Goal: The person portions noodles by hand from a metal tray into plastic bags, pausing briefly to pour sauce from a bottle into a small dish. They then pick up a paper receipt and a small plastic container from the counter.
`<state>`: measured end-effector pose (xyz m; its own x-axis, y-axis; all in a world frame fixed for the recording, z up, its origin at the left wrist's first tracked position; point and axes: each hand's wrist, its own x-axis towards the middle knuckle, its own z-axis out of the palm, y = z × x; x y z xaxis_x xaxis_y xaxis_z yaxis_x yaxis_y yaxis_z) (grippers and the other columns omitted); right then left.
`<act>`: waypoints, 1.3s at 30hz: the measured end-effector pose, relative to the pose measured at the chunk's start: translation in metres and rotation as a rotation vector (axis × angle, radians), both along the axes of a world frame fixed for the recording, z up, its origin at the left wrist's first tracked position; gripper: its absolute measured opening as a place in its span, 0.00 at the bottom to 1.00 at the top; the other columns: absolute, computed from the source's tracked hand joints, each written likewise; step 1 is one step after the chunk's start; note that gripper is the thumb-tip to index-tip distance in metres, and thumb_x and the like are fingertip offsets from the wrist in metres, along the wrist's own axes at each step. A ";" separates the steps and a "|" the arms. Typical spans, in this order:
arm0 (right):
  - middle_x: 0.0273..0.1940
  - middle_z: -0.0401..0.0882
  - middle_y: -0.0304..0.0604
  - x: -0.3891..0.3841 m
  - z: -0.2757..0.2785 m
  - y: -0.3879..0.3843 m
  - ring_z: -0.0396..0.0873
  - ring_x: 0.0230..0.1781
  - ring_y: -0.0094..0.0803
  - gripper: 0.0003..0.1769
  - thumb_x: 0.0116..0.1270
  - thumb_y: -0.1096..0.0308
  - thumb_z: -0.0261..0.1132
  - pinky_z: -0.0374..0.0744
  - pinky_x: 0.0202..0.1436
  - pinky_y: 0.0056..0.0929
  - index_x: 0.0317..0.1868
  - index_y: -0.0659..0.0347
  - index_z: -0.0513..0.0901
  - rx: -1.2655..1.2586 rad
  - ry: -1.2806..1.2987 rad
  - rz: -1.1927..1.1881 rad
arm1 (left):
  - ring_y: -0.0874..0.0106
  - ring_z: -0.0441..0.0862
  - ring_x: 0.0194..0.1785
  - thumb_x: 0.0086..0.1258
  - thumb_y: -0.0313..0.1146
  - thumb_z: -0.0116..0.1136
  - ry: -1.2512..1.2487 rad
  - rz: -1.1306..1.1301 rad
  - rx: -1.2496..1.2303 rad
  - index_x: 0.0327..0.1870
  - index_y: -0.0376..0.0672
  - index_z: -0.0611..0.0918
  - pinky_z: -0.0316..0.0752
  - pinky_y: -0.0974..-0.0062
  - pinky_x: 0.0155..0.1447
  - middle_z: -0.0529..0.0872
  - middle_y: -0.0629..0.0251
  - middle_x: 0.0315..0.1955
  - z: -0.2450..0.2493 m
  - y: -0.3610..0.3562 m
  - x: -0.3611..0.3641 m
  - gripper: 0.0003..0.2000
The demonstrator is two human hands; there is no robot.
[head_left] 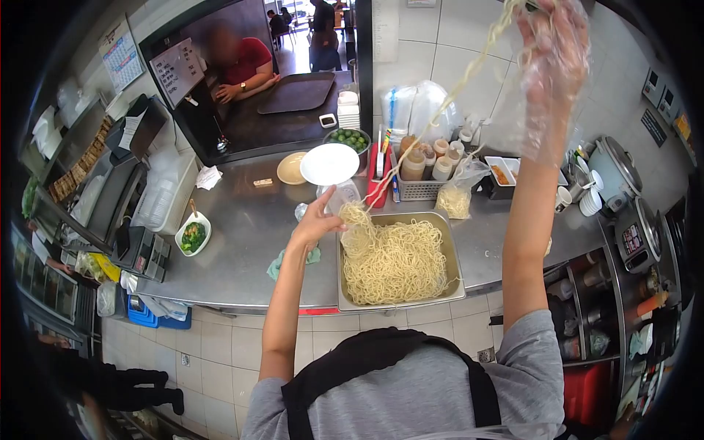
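A deep metal tray point(456, 286) full of yellow noodles point(400, 264) sits on the counter in front of me. My left hand point(317, 224) is at the tray's left corner, gripping a clear plastic bag point(359, 238) with noodles in it. Raised high at the upper right, my right hand point(554, 55) wears a clear plastic covering and is closed on noodle strands point(469, 73). These strands stretch down in a long line to the bag by my left hand. Part of the left fingers' grip is hidden.
A white plate point(329, 163), a bowl of greens point(193, 236) and a green cloth point(276, 265) lie leftward. Behind the tray stand a sauce bottle basket point(425, 191) and a bagged noodle portion point(455, 200). A person point(246, 66) leans at the serving window near a dark tray point(297, 93).
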<state>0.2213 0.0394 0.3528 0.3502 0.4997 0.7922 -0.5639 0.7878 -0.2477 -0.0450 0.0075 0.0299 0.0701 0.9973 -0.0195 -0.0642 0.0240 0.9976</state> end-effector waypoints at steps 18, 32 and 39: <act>0.48 0.77 0.58 -0.051 -0.355 0.011 0.75 0.51 0.48 0.34 0.44 0.53 0.73 0.72 0.55 0.38 0.48 0.68 0.78 -0.451 -1.624 0.024 | 0.81 0.78 0.35 0.50 0.13 0.51 -0.018 -0.113 0.130 0.70 0.38 0.56 0.79 0.80 0.39 0.54 0.58 0.70 0.042 -0.025 0.018 0.40; 0.26 0.76 0.36 -0.062 -0.169 0.019 0.74 0.30 0.25 0.17 0.58 0.52 0.69 0.73 0.42 0.26 0.26 0.58 0.80 -0.269 -1.242 0.360 | 0.79 0.80 0.37 0.49 0.17 0.56 0.059 -0.071 0.078 0.69 0.34 0.58 0.79 0.80 0.41 0.75 0.59 0.54 0.035 -0.015 0.025 0.39; 0.27 0.78 0.35 -0.056 -0.065 -0.004 0.73 0.26 0.18 0.09 0.61 0.63 0.65 0.70 0.30 0.15 0.30 0.59 0.82 -0.144 -0.867 0.166 | 0.79 0.80 0.28 0.49 0.18 0.56 0.042 -0.104 -0.015 0.69 0.34 0.57 0.79 0.80 0.37 0.74 0.55 0.56 0.030 -0.014 0.025 0.40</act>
<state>0.1651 0.0357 0.2875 -0.4284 0.6060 0.6703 -0.2361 0.6409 -0.7304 -0.0203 -0.0067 0.0604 0.1723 0.9842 -0.0394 -0.0187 0.0433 0.9989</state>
